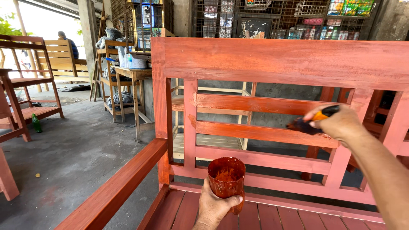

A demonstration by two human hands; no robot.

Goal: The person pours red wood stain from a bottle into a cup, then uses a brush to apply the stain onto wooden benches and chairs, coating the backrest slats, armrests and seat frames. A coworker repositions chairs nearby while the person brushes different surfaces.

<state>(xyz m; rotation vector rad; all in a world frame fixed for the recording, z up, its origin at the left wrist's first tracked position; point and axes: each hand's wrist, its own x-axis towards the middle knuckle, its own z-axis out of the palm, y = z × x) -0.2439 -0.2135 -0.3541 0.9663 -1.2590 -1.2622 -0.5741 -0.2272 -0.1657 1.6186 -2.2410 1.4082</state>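
A wooden bench [272, 64] stained reddish brown fills the view, with a broad top rail and several horizontal back slats. My right hand [338, 123] grips a paintbrush [304, 125] with an orange handle; its dark bristles press on a middle back slat. My left hand [213, 206] holds a cut plastic cup [226, 176] smeared with red-brown stain, just above the bench seat slats. The bench's left armrest [123, 183] runs toward me.
Unstained wooden frames stand behind the bench. More red-stained furniture [25, 85] stands at the left, with a green bottle [37, 123] on the concrete floor. A wooden table [134, 72] carries containers. Wire racks of goods line the back wall. A person [68, 42] sits far off.
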